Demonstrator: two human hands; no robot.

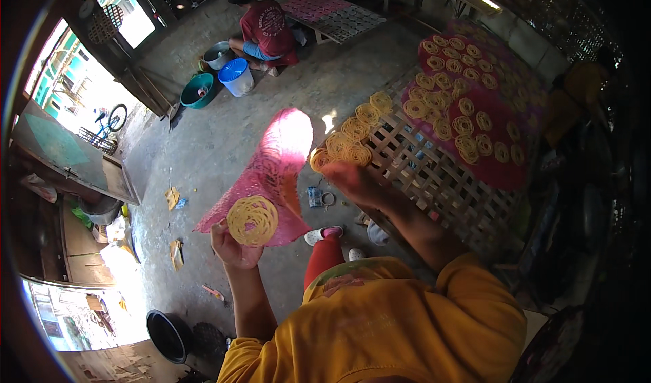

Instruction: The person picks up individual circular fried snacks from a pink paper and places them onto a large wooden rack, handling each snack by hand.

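My left hand (235, 247) is closed on the near edge of a pink mesh cloth (274, 179), which hangs up and away from it. One thin yellow lacy coiled round (252, 221) lies on the cloth beside my fingers. My right hand (356, 184) is at the near left corner of a woven bamboo rack (434, 173), over a yellow round (321, 160) at its edge. Its fingers are smeared and partly hidden, so their grip does not show. Several more yellow rounds (367, 114) run along that left edge, some overlapping.
Red-pink cloths (498, 162) with many rounds cover the rack's far part. Beyond, another person (266, 30) sits by a blue pail (236, 78), a green basin (197, 90) and a metal pot (218, 55). A black tub (169, 337) stands lower left.
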